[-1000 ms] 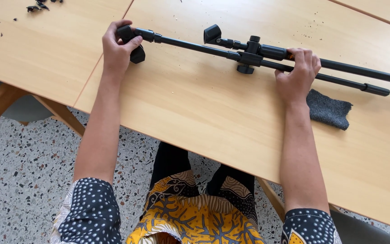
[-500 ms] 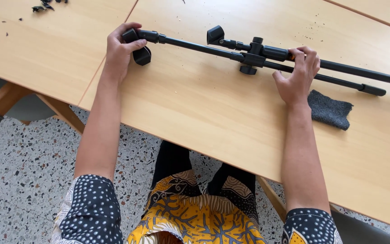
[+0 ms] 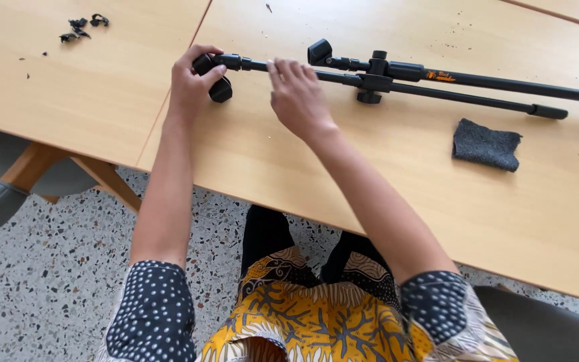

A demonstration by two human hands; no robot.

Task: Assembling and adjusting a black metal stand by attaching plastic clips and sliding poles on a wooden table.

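Head view: your left hand (image 3: 192, 80) is clenched around the black knobbed end (image 3: 213, 75) of the black stand boom (image 3: 397, 79), which lies lengthwise across the wooden table (image 3: 370, 201), near its far side. Your right hand (image 3: 297, 96) rests with fingers released and spread, fingertips (image 3: 283, 67) touching the thin rod just beside the left hand; it grips nothing. The central clamp joint (image 3: 374, 75) sits assembled on the two parallel rods, so by judgement the main body is together and the work now concerns the knob end, not yet finished. Both forearms reach forward from the table's near edge, the right one angled inward across your body. A grey cloth (image 3: 486, 144) lies apart, right of the hands. Small black fragments (image 3: 82, 28) lie at the far left, on the adjoining table (image 3: 68, 100).
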